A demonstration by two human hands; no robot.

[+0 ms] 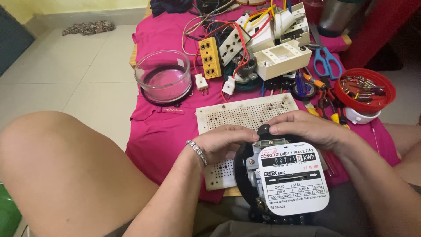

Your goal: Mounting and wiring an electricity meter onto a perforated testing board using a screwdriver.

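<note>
Over my lap, I'm holding an electric meter [280, 182] with both hands, its white faceplate facing up at me. My left hand [223, 142] is gripping the meter's upper left edge, fingers curled onto the black base. My right hand [307, 127] is pinching at the top of the meter, fingertips closing around a small black part there; I can't tell whether that part is a knob or a screw cap. Both hands are grasping the meter, neither is loose.

The meter is sitting low at the near edge of the counter [140, 46], partly overlapping a white perforated board [245, 114] lying on the pink cloth [153, 127]. The clear glass cover [163, 75] is standing apart at the far left on the cloth, so the meter is already uncovered and its inner frame is showing. My guess is the opening-up is done and the work on the insides is only starting: the faceplate is on, no tool is in hand.

Further back, a yellow socket strip [209, 58], white sockets and wires [263, 35] are piling up together. Blue scissors [326, 61] are lying near a red bowl [364, 90] of small screws on the right, with screwdrivers [324, 98] just beside it. My bare knee [66, 166] is filling the left.
</note>
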